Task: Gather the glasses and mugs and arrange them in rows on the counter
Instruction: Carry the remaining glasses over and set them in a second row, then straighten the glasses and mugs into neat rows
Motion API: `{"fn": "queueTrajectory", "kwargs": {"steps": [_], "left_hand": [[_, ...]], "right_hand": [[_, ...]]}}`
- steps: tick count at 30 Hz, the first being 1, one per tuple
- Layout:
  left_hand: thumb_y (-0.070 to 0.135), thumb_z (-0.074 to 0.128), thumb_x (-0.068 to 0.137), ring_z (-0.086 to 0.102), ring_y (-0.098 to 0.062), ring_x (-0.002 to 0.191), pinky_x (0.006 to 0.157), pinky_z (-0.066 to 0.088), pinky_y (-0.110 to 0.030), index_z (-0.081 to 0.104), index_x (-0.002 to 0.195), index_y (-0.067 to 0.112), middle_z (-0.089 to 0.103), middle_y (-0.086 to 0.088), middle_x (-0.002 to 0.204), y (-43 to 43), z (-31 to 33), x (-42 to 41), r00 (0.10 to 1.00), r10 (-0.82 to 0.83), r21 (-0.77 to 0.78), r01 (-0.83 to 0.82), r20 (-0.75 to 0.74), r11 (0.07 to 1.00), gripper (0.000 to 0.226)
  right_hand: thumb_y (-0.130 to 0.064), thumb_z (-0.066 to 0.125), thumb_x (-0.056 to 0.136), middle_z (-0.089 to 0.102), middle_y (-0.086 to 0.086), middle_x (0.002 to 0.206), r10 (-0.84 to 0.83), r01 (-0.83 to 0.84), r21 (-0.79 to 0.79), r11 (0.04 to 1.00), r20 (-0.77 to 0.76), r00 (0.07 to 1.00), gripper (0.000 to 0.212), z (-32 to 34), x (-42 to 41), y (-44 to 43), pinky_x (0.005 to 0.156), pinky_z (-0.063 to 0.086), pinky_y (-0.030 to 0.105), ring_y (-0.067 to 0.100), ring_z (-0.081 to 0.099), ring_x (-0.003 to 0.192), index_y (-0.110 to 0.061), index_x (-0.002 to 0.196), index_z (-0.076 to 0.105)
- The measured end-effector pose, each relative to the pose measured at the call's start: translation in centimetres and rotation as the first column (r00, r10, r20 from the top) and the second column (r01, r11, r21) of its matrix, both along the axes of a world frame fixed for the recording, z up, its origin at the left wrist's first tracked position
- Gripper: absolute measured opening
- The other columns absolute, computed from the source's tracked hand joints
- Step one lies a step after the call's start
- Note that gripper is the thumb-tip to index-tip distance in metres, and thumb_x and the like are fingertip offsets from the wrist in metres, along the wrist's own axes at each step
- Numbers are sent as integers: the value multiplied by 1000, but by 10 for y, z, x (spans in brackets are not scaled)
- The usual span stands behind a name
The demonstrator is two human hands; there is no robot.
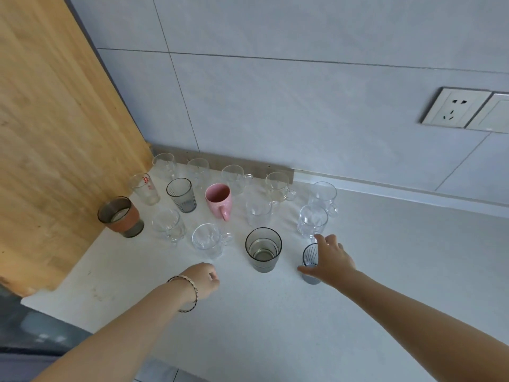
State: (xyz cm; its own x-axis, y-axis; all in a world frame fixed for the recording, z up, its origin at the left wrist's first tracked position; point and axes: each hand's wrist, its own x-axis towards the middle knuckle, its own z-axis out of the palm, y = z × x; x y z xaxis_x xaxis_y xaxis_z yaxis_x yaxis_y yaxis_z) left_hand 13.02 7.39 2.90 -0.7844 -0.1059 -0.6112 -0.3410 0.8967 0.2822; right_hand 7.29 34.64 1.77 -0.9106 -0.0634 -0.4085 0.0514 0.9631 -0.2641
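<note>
Glass tumblers and mugs stand in rows on the white counter (275, 326) at centre frame, a pink mug (219, 199) among them. The right hand (332, 260), fingers wrapped, grips a small grey ribbed glass (310, 261) at the front row's right end. The left hand (205, 279), curled into a loose fist, holds nothing at lower centre.

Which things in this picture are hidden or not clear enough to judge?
- Head view: right hand covers most of the ribbed grey glass; grip unclear.
- Left hand is curled; palm hidden.
- Red print on the clear glass: too small to read.
- Right wall plate: cut by the edge.
</note>
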Motion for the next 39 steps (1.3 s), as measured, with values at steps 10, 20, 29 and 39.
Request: {"fn": "queueTrajectory", "kwargs": {"steps": [10, 20, 29, 39], "left_hand": [[20, 47, 91, 52, -19, 90, 73, 38, -21, 62, 99, 10, 58, -7, 102, -62, 57, -62, 988, 50, -70, -60, -145, 996, 19], [21, 45, 93, 52, -18, 89, 78, 43, -26, 61, 110, 10, 60, -7, 113, -194, 64, -157, 982, 5, -82, -20, -188, 996, 26], [15, 47, 91, 55, -20, 115, 91, 41, -24, 61, 109, 14, 58, -5, 128, -281, 32, -261, 962, -154, -45, 148, -225, 988, 23], [18, 68, 77, 35, -27, 137, 108, 41, -39, 12, 146, 35, 5, 0, 157, -286, -10, -347, 913, -377, -155, 355, -155, 922, 91]], "right_hand": [[-33, 58, 89, 54, 10, 128, 240, -243, -166, 956, -39, 970, 42, 50, -81, -89, 101, 41, 32, 25, 51, 120, -15, 127, 54], [-23, 56, 88, 62, 4, 122, 206, -201, -196, 960, 1, 979, 35, 46, -136, -218, 91, 43, 27, 22, 56, 113, -15, 121, 57], [-28, 53, 91, 60, 6, 128, -20, 22, -153, 988, 11, 1000, 39, 41, -193, -309, 100, 43, 30, 21, 54, 119, -12, 127, 55], [-56, 68, 74, 33, 14, 138, -254, 257, -22, 966, 103, 962, 94, 0, -273, -379, 95, 48, 42, 32, 52, 121, -13, 143, 21]]}}
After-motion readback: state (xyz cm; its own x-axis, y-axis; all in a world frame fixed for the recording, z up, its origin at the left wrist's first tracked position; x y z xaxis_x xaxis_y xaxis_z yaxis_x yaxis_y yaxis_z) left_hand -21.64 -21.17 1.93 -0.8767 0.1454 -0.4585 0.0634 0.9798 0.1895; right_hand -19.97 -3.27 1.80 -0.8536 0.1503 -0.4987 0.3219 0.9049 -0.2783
